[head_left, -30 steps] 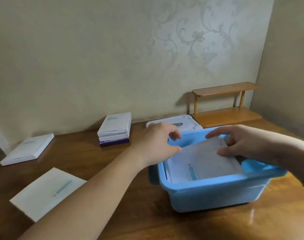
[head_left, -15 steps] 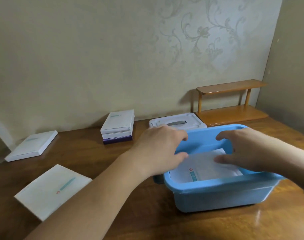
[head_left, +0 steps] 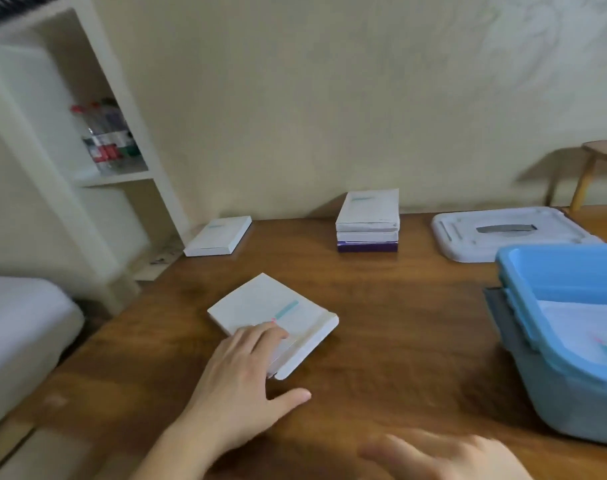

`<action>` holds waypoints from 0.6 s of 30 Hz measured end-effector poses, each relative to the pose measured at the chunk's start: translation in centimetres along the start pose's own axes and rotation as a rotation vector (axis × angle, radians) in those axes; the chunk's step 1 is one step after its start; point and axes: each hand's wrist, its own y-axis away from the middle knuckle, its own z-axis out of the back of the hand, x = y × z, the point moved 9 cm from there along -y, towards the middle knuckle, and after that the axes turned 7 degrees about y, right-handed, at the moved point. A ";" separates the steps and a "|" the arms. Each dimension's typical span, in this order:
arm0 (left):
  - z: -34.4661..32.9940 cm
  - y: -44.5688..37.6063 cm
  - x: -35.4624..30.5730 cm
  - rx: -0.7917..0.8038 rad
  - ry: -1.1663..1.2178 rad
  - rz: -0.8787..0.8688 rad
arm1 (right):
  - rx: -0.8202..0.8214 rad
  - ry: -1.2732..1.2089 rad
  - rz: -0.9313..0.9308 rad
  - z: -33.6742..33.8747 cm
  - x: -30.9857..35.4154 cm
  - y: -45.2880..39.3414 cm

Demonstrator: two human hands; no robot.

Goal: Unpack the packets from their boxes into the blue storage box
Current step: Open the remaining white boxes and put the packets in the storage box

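Note:
A white flat box (head_left: pixel 277 313) with a teal stripe lies in the middle of the wooden table. My left hand (head_left: pixel 243 379) has its straight fingers on the box's near corner, thumb spread out on the table. My right hand (head_left: pixel 444 457) is blurred at the bottom edge, fingers spread, holding nothing. The blue storage box (head_left: pixel 551 375) stands at the right with white packets (head_left: pixel 579 327) lying inside it. A stack of boxes (head_left: pixel 367 220), white on top and purple at the bottom, stands near the wall. One more white box (head_left: pixel 219 235) lies at the far left of the table.
The storage box's white lid (head_left: pixel 502 233) lies behind it. A small wooden rack (head_left: pixel 599 168) stands at the far right. Left of the table are a white shelf unit (head_left: pixel 97 168) with bottles (head_left: pixel 106 136) and a white bed (head_left: pixel 21 327).
Both hands have left the blue box. The view swung left; my left hand now touches the white box on the table, and my right hand has dropped low in front.

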 end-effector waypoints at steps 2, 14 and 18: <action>0.4 0.2 -0.1 -0.069 -0.069 -0.048 | 0.086 -0.098 0.081 -3.7 1.8 -1.0; 6.1 1.4 3.7 -0.593 0.565 0.123 | -0.238 -0.150 0.187 -6.5 4.1 -7.3; 6.6 1.3 3.6 -0.578 0.619 0.113 | -0.273 -0.145 0.165 -5.9 4.9 -8.7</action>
